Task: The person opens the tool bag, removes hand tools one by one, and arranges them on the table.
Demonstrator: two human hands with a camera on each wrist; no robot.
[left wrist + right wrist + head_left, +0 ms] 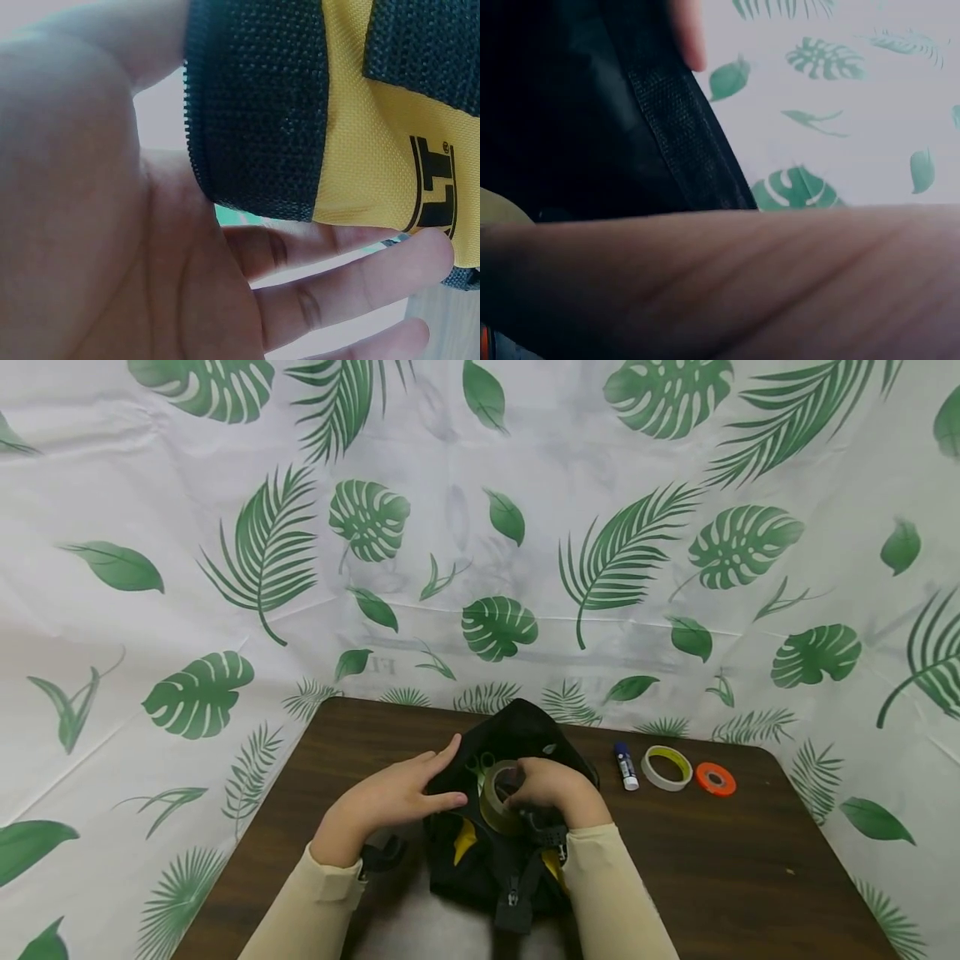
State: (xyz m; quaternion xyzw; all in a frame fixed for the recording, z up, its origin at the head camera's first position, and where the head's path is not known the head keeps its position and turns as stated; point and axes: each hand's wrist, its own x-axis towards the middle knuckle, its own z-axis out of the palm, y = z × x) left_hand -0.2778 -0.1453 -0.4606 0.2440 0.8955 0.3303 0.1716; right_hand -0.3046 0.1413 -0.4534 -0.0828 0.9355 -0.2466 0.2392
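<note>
A black and yellow zippered tool bag (pixel 468 885) stands gaping in front of me. My left hand (pixel 386 793) rests at its left rim, thumb and fingers spread and mostly straight. In the left wrist view the bag's black zipper edge (pixel 255 112) lies between thumb and fingers, with a fingertip against the yellow side (pixel 375 157). My right hand (pixel 555 785) reaches into the mouth and grips a brownish roll of packing tape (pixel 491 806) by its upper right side. Behind the roll, green-handled scissors (pixel 487 761) show inside the bag. The right wrist view is mostly covered by skin and dark bag cloth (pixel 682 135).
Right of the bag on the dark wooden table (pixel 750 860) lie a blue-capped glue stick (pixel 626 767), a white and yellow tape roll (pixel 667 768) and an orange tape roll (pixel 715 779). A leaf-print sheet (pixel 450 568) hangs behind the table.
</note>
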